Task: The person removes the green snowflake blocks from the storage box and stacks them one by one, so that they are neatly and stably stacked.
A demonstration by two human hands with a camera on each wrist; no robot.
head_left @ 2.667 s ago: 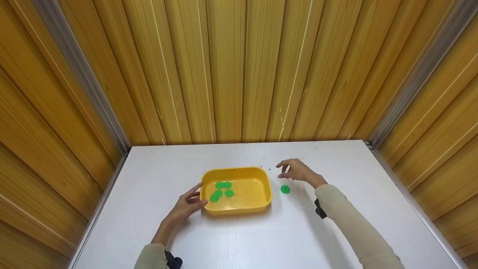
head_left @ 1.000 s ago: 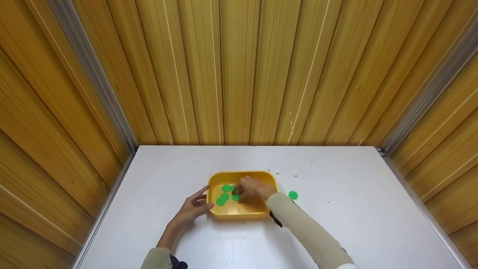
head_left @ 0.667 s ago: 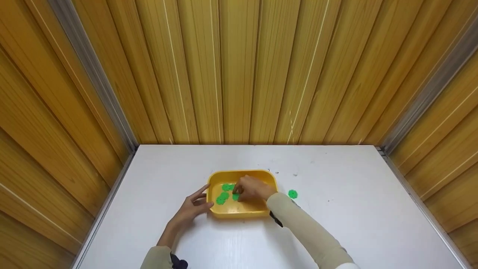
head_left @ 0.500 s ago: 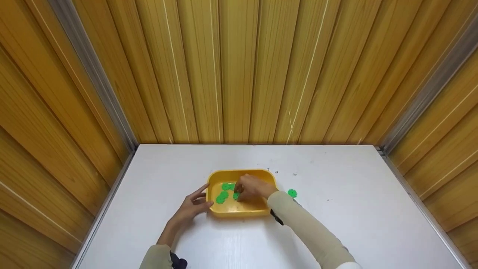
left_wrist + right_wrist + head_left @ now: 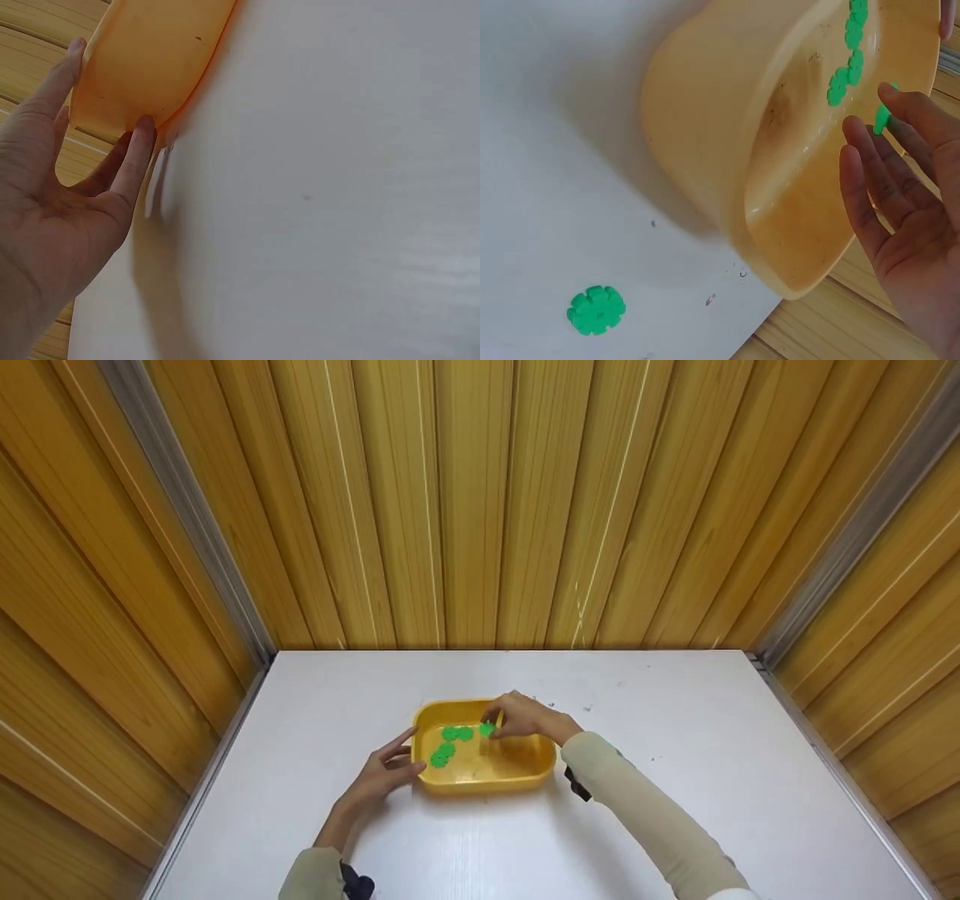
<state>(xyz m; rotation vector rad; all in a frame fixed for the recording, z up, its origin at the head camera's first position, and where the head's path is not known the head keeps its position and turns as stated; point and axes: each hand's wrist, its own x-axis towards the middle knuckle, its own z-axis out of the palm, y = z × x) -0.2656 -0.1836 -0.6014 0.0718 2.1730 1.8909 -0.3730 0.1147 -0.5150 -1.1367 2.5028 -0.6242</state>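
My left hand [image 5: 382,775] holds the left end of a yellow plastic tray [image 5: 480,788]. Its index fingertip is at the rim and the thumb [image 5: 135,161] lies against the outer wall. Over the tray's far right part, my right hand [image 5: 525,715] pinches a green notched disc [image 5: 487,730], like a snowflake building piece, between thumb and fingertips. The right wrist view shows this held disc [image 5: 882,118] edge-on, partly covered by the fingers. On the tray floor lie several more green discs [image 5: 442,755], grouped in two clusters toward the left.
One loose green disc [image 5: 596,310] lies on the white table [image 5: 337,682] right of the tray, hidden by my forearm in the head view. Small dark marks dot the tabletop behind the tray. Yellow wood-patterned walls [image 5: 472,510] enclose the table's back and sides.
My right hand came from beside the tray into it and took hold of a disc; within the last half second it has lifted back and rightward. The left hand stays at the tray's end.
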